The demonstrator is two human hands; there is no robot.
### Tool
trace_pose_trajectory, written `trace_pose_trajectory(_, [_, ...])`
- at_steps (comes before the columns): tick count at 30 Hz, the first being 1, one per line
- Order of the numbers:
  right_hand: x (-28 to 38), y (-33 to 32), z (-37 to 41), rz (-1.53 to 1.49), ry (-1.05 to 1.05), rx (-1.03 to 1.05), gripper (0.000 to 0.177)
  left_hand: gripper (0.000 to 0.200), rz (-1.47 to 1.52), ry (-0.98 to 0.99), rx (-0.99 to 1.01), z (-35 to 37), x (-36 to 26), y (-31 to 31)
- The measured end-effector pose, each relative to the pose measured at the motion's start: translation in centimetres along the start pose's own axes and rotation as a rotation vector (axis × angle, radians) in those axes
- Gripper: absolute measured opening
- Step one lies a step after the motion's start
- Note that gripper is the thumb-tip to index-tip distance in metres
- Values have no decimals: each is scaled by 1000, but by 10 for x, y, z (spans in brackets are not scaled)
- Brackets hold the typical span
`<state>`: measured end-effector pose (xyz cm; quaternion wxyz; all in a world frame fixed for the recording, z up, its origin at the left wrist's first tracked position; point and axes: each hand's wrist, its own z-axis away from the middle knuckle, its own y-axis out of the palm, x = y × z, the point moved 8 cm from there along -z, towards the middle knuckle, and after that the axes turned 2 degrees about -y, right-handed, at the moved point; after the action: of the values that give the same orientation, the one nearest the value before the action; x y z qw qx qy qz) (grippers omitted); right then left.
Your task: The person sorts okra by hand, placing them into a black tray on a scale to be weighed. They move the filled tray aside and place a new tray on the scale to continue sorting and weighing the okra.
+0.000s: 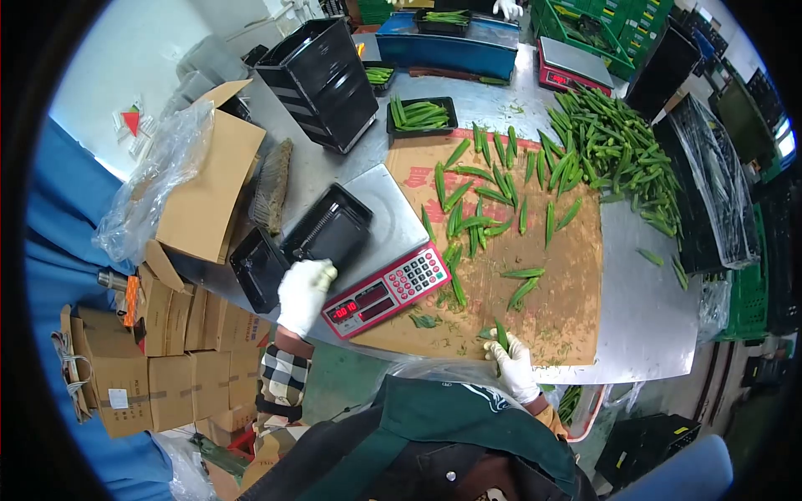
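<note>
My gloved left hand (307,294) is closed at the near edge of a black plastic tray (338,221), its fingers curled against the rim. The tray lies over the steel plate of a red electronic scale (388,288), whose display shows -0.010. Another black tray (256,271) sits just left of it. At the front edge of the cardboard sheet (568,309), my gloved right hand (514,367) grips an okra pod (501,336) that points away from me. Loose okra pods (493,194) lie scattered over the cardboard.
A large okra heap (614,150) covers the table's right side. Behind the cardboard stand a filled okra tray (422,115) and a tall black bin (322,88). An open carton (209,175) and a brush (273,185) are at left. Another person's gloved hand (507,9) shows across the table.
</note>
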<state>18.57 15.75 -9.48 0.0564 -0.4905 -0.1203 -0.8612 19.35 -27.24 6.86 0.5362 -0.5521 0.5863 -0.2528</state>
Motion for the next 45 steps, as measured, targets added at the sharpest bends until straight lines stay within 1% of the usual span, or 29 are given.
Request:
trace_pose_trajectory(1, [-4, -4, -1, -12, -7, -1, 29, 19, -64, 7, 154, -1, -7, 12])
trace_pose_trajectory(2, [-7, -6, -5, -23, -18, -8, 29, 21, 21, 9, 157, 0, -12, 13])
trace_pose_trajectory(4, [-13, -11, -5, -54, -31, -45, 29, 23, 52, 31, 110, -8, -30, 2])
trace_pose_trajectory(6, [-8, -10, -3, -63, -1, -46, 30, 27, 104, 54, -21, -19, -49, -11])
trace_pose_trajectory(8, [-4, -11, -2, -31, 18, -58, 30, 30, 202, -10, -3, -29, -62, -10])
trace_pose_trajectory(9, [-9, -13, -6, 14, -3, -57, 29, 30, 260, -5, 19, -36, -70, -6])
trace_pose_trajectory(12, [-6, -13, -13, -48, 23, -66, 29, 29, 383, 3, 95, -64, -100, 8])
trace_pose_trajectory(13, [-4, -15, -18, -56, -25, -90, 25, 28, 391, 30, 111, -74, -108, 19])
trace_pose_trajectory(16, [6, -39, -37, 118, -23, -173, 20, 27, 418, 69, 153, -100, -143, 59])
trace_pose_trajectory(17, [17, -46, -40, 108, -38, -252, 18, 27, 518, -18, 248, -106, -156, 79])
trace_pose_trajectory(18, [21, -60, -53, 223, -226, -363, 18, 28, 496, 68, 245, -115, -166, 105])
trace_pose_trajectory(20, [29, -80, -70, 412, -256, -460, 22, 27, 542, 43, 301, -126, -180, 159])
trace_pose_trajectory(21, [40, -82, -75, 534, -236, -488, 26, 27, 628, -8, 330, -129, -183, 186])
trace_pose_trajectory(23, [66, -80, -79, 780, -188, -529, 33, 27, 442, 54, 272, -136, -197, 217])
trace_pose_trajectory(24, [65, -79, -84, 850, -153, -524, 36, 27, 337, 82, 231, -139, -204, 224])
trace_pose_trajectory(27, [53, -78, -102, 1036, -39, -525, 44, 28, -92, 129, 403, -135, -209, 258])
trace_pose_trajectory(30, [41, -79, -111, 1023, -15, -481, 44, 29, -119, 109, 416, -136, -195, 269])
trace_pose_trajectory(31, [41, -79, -111, 988, -50, -486, 43, 30, -56, 86, 368, -136, -192, 265])
trace_pose_trajectory(34, [42, -78, -110, 863, -40, -487, 41, 31, 180, 37, 268, -129, -199, 246])
trace_pose_trajectory(35, [45, -76, -109, 885, -33, -500, 41, 30, 299, -7, 320, -123, -200, 251])
trace_pose_trajectory(36, [48, -73, -110, 908, -29, -515, 40, 28, 411, 6, 302, -114, -202, 254])
trace_pose_trajectory(38, [51, -71, -110, 919, -50, -522, 38, 26, 588, -87, 447, -89, -206, 269])
trace_pose_trajectory(40, [49, -74, -112, 894, -97, -510, 34, 24, 692, -161, 571, -60, -212, 279])
trace_pose_trajectory(41, [41, -81, -114, 702, -114, -450, 31, 23, 828, -276, 700, -42, -214, 285])
trace_pose_trajectory(42, [32, -90, -115, 511, -131, -390, 28, 28, 837, -224, 651, -33, -212, 285])
trace_pose_trajectory(43, [39, -89, -111, 322, -150, -328, 25, 28, 863, -253, 669, -21, -214, 284])
trace_pose_trajectory(44, [40, -95, -99, 109, -75, -317, 14, 28, 890, -283, 687, -11, -216, 284])
trace_pose_trajectory(45, [47, -105, -86, 39, -69, -349, 12, 28, 849, -252, 716, -4, -224, 274])
